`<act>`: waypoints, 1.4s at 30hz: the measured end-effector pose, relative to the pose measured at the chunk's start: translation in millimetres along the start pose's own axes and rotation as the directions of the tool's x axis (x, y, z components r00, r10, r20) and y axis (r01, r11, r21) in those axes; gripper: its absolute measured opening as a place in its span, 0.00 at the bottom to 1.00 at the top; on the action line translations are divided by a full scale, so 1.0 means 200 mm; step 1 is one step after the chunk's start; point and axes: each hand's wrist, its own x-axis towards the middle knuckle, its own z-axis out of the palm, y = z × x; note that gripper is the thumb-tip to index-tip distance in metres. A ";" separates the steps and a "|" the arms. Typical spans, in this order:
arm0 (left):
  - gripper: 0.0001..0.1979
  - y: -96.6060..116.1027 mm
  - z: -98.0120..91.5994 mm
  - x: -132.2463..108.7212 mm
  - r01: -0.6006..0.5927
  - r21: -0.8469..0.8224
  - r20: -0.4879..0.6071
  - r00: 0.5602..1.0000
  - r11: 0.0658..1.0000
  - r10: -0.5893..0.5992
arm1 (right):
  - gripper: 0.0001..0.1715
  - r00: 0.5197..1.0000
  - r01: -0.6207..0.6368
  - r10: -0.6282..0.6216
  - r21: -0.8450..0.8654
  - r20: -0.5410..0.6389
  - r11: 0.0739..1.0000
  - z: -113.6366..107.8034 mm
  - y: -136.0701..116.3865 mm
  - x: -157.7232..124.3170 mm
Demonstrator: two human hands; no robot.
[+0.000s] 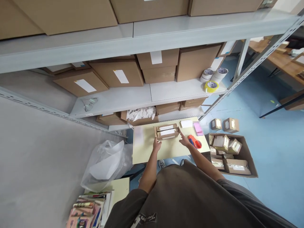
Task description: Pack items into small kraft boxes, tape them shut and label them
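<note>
my left hand [156,145] sits at the near edge of a small cardboard parcel [166,132], its fingers loosely bunched, and from up here i can't tell whether they touch the cardboard or how far they're open. my right hand [184,140] is at the parcel's right side with its fingers apart and the index finger [179,130] stretched toward the corner, right beside it or just touching, and it has hold of nothing. the parcel lies on a pale yellow table [171,150], between my hands, with white labels on top. a red and orange tape dispenser [195,141] lies just beyond my right hand, and past it are a blurred pink pad [198,128] and some white cards [186,123]. a white sheet [139,134] lies at the table's left end. to the right, on the blue floor, an open cardboard box [247,158] holds more taped parcels, and two small parcels [219,124] sit beyond it. grey steel shelves [118,98] stacked with brown cartons [159,65] rise ahead, with tape rolls [210,77] on one shelf. a white plastic bag [106,164] slumps on the floor at my left, near a stack of magazines [90,209].
</note>
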 end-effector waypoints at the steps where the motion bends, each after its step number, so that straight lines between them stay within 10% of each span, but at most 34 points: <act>1: 0.43 0.02 -0.04 0.00 0.001 0.015 -0.074 0.997 1.000 0.000 | 0.55 0.997 0.017 -0.018 -0.016 -0.070 1.000 -0.02 -0.03 0.00; 5: 0.39 0.19 -0.19 0.00 -0.131 0.084 -0.282 0.948 0.988 0.150 | 0.43 0.920 0.231 -0.253 -0.107 -0.298 0.967 -0.09 -0.19 0.01; 11: 0.24 0.41 -0.21 0.09 -0.340 0.271 0.102 0.940 0.901 0.324 | 0.36 0.889 0.447 -0.458 -0.232 0.007 0.864 -0.04 -0.39 0.08; 24: 0.11 0.18 -0.19 0.12 -0.266 0.069 0.192 0.949 0.961 0.249 | 0.21 0.963 0.224 -0.249 -0.211 -0.101 0.951 -0.06 -0.22 0.13; 27: 0.23 0.13 -0.16 0.10 -0.255 0.093 0.200 0.952 0.963 0.232 | 0.17 0.966 0.245 -0.259 -0.335 0.003 0.910 -0.06 -0.23 0.15; 31: 0.34 0.13 -0.09 0.09 -0.200 0.137 0.144 0.973 0.970 0.180 | 0.30 0.966 0.256 -0.240 -0.520 0.098 0.815 -0.02 -0.29 0.18; 42: 0.10 0.13 -0.05 0.07 -0.233 0.069 0.123 0.967 0.970 0.223 | 0.52 0.972 0.167 -0.233 -0.634 -0.022 0.755 0.12 -0.41 0.29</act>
